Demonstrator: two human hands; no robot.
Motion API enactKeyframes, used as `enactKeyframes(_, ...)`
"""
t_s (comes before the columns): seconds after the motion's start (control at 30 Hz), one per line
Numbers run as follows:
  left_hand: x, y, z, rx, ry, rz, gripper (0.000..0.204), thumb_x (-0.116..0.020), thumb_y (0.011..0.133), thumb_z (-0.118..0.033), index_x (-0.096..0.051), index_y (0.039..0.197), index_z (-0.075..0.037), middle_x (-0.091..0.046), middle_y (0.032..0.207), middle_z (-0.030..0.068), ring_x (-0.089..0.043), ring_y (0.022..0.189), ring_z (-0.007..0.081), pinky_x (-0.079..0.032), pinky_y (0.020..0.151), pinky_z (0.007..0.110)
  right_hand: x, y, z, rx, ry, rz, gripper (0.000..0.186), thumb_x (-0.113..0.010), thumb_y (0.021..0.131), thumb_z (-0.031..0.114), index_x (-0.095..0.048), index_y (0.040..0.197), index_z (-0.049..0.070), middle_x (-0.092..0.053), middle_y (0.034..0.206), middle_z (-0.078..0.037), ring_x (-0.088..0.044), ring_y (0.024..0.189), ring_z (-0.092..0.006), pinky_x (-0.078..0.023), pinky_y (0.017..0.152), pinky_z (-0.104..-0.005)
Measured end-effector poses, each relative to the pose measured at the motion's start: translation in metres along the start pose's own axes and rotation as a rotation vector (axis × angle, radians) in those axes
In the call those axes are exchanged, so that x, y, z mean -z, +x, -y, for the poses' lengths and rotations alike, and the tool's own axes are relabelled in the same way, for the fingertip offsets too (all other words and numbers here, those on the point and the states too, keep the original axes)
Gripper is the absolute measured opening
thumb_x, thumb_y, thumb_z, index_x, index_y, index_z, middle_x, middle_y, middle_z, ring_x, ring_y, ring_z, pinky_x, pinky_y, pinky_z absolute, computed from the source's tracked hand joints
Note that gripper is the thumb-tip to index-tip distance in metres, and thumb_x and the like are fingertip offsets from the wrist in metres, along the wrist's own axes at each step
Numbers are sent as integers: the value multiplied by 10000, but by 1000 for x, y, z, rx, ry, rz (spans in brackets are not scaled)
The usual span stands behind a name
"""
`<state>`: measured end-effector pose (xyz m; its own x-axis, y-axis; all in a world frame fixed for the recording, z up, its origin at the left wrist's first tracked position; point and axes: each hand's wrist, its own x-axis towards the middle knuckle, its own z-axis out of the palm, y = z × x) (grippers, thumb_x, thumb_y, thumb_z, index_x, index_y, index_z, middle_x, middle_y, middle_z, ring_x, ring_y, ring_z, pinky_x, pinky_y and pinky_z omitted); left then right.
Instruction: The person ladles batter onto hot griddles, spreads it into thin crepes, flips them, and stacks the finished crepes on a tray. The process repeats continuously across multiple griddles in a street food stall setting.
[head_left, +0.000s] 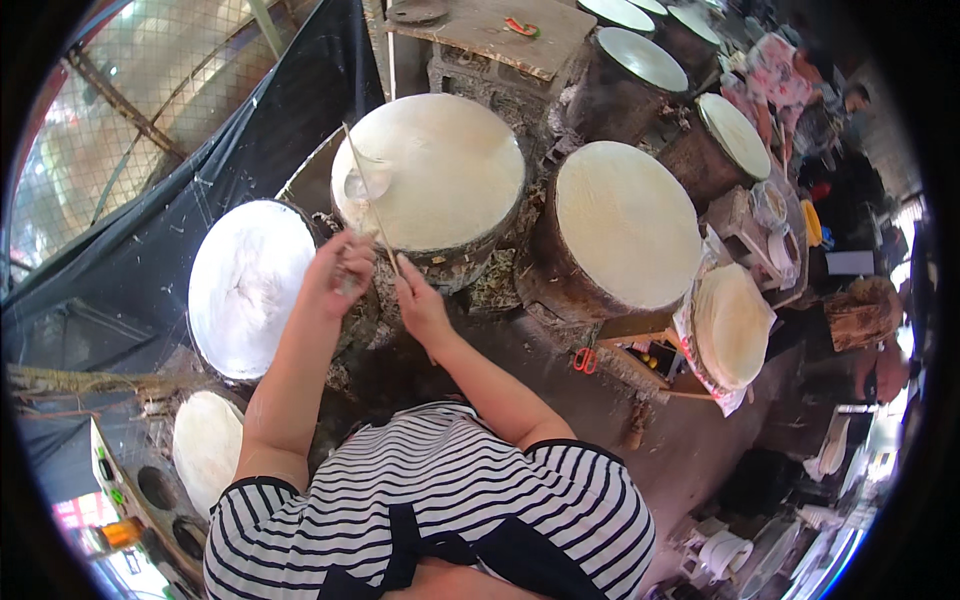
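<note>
Working: both hands are up at the near-left edge of the big round drum (455, 262), the one straight ahead of them.
Right hand: (424, 305) fingers closed round the near end of a thin stick (372, 205), whose other end points away over the drum's left side.
Left hand: (340, 272) just beside it, fingers curled in by the stick. It's blurry there, so I can't tell if it's pinching anything.
Pale sheet: (450, 165) dead ahead of the hands, covering pretty much the whole drum top. There's a see-through roundish patch just past the fingers; might be loose film, might be a tool.
Done so far: I'd call this one partway along. The covering is there right across, and the stick is in place at its left side.
Left to do: the bulk of the pale sheet is on the drum top, not off it, so I'd say the lifting part isn't finished.
Other rounds: a bright white one (250, 290) left of the hands, another covered drum top (630, 225) to their right.
Stack: a round, pale pile (735, 325) well off to the right of the hands, beyond the red-handled scissors (585, 360).
</note>
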<state>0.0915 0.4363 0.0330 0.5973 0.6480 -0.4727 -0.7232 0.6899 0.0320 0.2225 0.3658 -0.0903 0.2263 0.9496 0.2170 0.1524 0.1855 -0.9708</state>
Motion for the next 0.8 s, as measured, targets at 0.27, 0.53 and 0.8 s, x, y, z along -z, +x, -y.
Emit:
enactKeyframes(0.27, -47, -49, 46, -113, -234, 265, 197, -426, 954, -156, -382, 789, -57, -375, 665, 0, -367, 489, 67, -322, 363, 184, 159, 43, 27, 12, -1164, 370, 445, -516, 889, 197, -434, 1325, 228, -586, 807, -144, -619, 668, -343, -514, 605, -416)
enactKeyframes(0.53, -42, -80, 96, -505, 254, -10, 195, -443, 956, -211, -399, 838, -62, -380, 683, -14, -328, 463, 44, -280, 347, 173, 190, 73, 11, 194, -1229, 415, 485, -458, 891, 219, -344, 1354, 307, -575, 807, -151, -605, 632, -362, -488, 548, -474)
enactKeyframes(0.8, 18, -147, 157, -757, 297, -287, 202, -479, 913, -248, -490, 861, -53, -358, 512, -42, -305, 379, 56, -190, 320, 199, 160, 56, 54, 285, -720, 423, 408, -544, 880, 167, -496, 1269, 52, -643, 869, -167, -606, 691, -245, -480, 644, -349)
